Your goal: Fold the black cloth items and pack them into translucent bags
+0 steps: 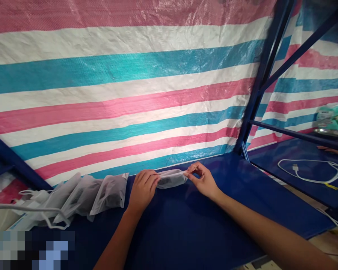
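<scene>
A frosted zip bag [172,181] with something dark inside lies at the back of the blue shelf [197,225]. My left hand [143,183] is closed on the left end of its top edge. At the right end of that edge, my right hand [202,179] pinches the bag between thumb and fingertips. The bag's top edge is stretched between both hands. Left of my left hand stands another filled frosted bag [110,192], leaning beside several similar ones. What exactly the bags contain cannot be made out.
A striped plastic sheet [124,97] hangs behind the shelf. Blue metal posts [256,93] rise at the right. A white USB cable [307,162] lies coiled on the neighbouring shelf. White cords [52,213] lie at the left.
</scene>
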The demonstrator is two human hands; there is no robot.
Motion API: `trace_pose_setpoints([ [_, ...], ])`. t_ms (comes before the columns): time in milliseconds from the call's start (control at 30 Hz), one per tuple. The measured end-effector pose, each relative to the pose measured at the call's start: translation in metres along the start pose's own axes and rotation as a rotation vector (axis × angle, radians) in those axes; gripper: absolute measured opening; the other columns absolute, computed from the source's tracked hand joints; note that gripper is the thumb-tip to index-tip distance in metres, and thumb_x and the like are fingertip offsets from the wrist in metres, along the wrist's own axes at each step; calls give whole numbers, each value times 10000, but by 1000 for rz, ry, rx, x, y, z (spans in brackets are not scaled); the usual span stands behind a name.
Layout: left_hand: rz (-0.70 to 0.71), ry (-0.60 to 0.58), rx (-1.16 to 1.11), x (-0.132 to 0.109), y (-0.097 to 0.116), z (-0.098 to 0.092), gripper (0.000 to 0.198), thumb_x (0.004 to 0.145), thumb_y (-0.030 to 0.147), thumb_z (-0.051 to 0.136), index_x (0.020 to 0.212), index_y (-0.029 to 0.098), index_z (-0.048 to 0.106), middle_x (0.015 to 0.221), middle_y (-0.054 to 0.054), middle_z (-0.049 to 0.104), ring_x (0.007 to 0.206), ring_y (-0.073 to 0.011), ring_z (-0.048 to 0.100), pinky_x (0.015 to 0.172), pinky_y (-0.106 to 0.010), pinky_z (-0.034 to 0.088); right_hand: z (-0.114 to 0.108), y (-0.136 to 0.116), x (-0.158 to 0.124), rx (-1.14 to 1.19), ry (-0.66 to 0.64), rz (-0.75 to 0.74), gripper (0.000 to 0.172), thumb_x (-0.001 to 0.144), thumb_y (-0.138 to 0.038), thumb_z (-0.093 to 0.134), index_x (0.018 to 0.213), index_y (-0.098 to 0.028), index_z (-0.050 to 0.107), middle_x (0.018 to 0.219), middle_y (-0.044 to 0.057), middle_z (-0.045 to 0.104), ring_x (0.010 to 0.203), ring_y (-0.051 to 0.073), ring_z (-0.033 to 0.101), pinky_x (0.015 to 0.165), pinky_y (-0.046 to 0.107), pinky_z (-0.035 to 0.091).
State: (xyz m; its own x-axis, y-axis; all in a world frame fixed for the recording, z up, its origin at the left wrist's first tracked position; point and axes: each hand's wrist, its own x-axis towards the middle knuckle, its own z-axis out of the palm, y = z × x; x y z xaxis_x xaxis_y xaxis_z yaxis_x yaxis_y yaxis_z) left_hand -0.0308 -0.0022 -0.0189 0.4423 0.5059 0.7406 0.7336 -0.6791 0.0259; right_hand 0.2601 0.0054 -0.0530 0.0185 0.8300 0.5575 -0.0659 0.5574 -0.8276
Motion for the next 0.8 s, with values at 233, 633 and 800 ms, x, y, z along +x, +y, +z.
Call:
trace_pose_setpoints([
  [233, -324, -126, -257, -17, -6, -2, 261, 1094, 410, 517, 1167, 213, 672, 1137, -79, 733, 951, -223, 720, 882, -363, 584, -8, 14, 11, 196, 88, 113, 410, 840, -492, 892, 931, -260, 566, 745, -40, 629, 653, 157, 594, 616, 293, 546],
  [633, -865, 98, -74, -36, 4, -53, 440, 961, 600, 550, 932, 215, 760, 776, -47, 746, 736, -277, 735, 773, -402, 561, 0, 49, 2, 77, -116, 231, 442, 896, -549, 761, 1175, -269, 563, 1003, 22, 616, 821, 208, 708, 488, 253, 536],
  [800, -1190, 294, -295, -90, -5, -95, 620, 822, 669, 665, 1206, 187, 737, 914, -76, 798, 787, -301, 775, 752, -405, 630, -2, 60, -1, 15, -191, 269, 434, 899, -555, 730, 1170, -256, 571, 976, 11, 618, 762, 187, 699, 481, 248, 515],
])
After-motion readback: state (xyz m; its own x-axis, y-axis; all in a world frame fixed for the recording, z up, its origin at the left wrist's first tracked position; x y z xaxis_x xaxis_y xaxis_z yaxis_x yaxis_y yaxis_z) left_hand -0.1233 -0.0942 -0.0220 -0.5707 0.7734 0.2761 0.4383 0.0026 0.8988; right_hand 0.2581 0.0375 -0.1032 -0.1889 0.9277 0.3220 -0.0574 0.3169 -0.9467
